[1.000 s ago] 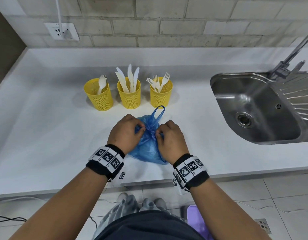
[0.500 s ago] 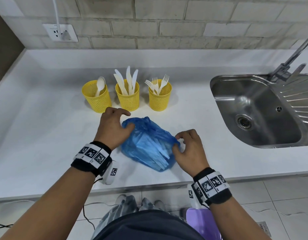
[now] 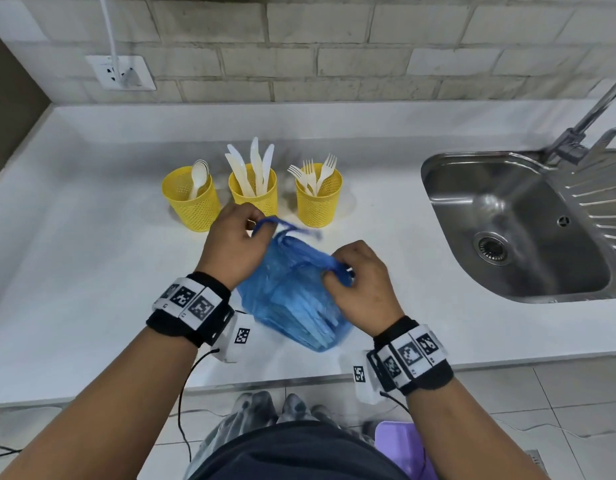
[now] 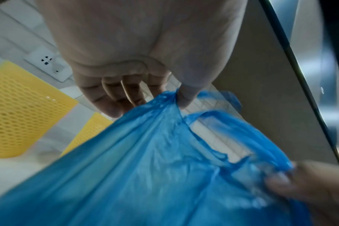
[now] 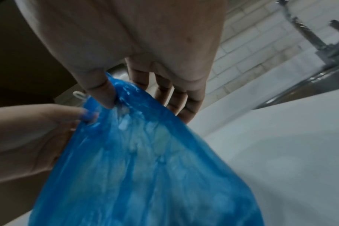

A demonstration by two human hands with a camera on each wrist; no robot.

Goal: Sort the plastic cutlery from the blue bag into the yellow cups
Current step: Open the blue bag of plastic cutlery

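Observation:
A blue plastic bag (image 3: pixel 292 299) sits near the counter's front edge, with pale cutlery showing dimly through it. My left hand (image 3: pixel 235 244) pinches the bag's far top edge (image 4: pixel 170 97) between thumb and fingers. My right hand (image 3: pixel 360 278) pinches the near right edge (image 5: pixel 118 100) the same way. Behind the bag stand three yellow mesh cups: the left cup (image 3: pixel 192 202) holds a spoon, the middle cup (image 3: pixel 254 192) knives, the right cup (image 3: pixel 318 199) forks.
A steel sink (image 3: pixel 517 226) with a tap (image 3: pixel 590 112) lies to the right. A wall socket (image 3: pixel 121 72) with a cable is at the back left. The white counter (image 3: pixel 74 271) has bare room on the left.
Both hands moved from pressing the bag's sides to pinching its top edges, and the bag now stands taller between them with its mouth pulled apart.

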